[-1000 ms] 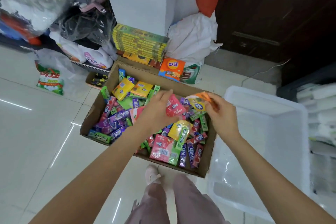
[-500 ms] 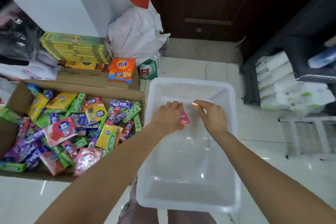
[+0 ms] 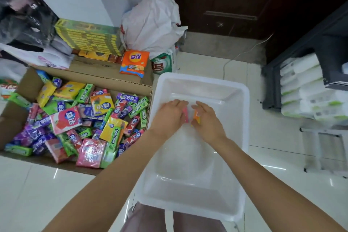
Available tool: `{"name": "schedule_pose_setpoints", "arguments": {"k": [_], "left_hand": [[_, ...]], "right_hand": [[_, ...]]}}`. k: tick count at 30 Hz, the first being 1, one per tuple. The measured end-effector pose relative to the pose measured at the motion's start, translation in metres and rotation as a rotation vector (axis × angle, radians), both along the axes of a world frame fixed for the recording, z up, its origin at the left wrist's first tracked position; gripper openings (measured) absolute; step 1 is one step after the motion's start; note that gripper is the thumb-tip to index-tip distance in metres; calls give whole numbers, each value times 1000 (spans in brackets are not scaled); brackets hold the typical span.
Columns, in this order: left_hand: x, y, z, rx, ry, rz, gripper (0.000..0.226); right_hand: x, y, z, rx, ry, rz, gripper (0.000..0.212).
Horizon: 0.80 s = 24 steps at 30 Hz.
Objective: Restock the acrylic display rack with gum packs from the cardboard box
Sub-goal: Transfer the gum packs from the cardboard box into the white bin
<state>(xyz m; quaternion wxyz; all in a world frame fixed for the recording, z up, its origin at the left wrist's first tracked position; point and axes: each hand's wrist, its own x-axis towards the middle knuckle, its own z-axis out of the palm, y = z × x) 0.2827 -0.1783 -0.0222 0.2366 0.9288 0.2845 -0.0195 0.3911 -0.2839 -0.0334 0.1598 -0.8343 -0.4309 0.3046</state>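
While a second ago both hands were still digging around in the cardboard box (image 3: pixel 120 82), they've now swung right and are down inside the white plastic bin (image 3: pixel 243 137), so the first batch has made the trip. Left hand (image 3: pixel 169 116) has its fingers curled around a pink gum pack (image 3: pixel 186 115), and right hand (image 3: pixel 207 118) is pinching an orange gum pack (image 3: pixel 196 116). Both packs sit low, toward the far end of the bin; I can't tell if they're touching the bottom yet. Half a second back the hands were higher over the tub, so they've clearly dropped.

What it means, as far as I can judge: this looks like a staging step, not the restock itself. No acrylic rack is in view, so the bin is probably just a carrier. Only these two packs are in it; the rest of the bin looks bare. Meanwhile the box on the left is still loaded with gum, purple, green, yellow and pink packs all jumbled together. So progress is barely started.

Off to the far side there's an orange snack bag (image 3: pixel 134 63) and a white plastic bag (image 3: pixel 152 24), neither involved.
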Motion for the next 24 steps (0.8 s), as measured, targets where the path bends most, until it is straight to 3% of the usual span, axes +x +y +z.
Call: {"name": "schedule_pose_setpoints", "arguments": {"k": [3,9,17,24], "left_hand": [[-35,11,23,62,-200,98,31],[-128,67,54,84,-163,269,23],[-251,163,61,37,71,534,36],[-300,224,25,-66,97,550,57]], "right_hand": [[-27,24,25,171,-3,7,44],[-98,93,62,355,1,108,40],[-194,190,68,272,23,257,41],[-251,257,32,133,5,314,50]]}}
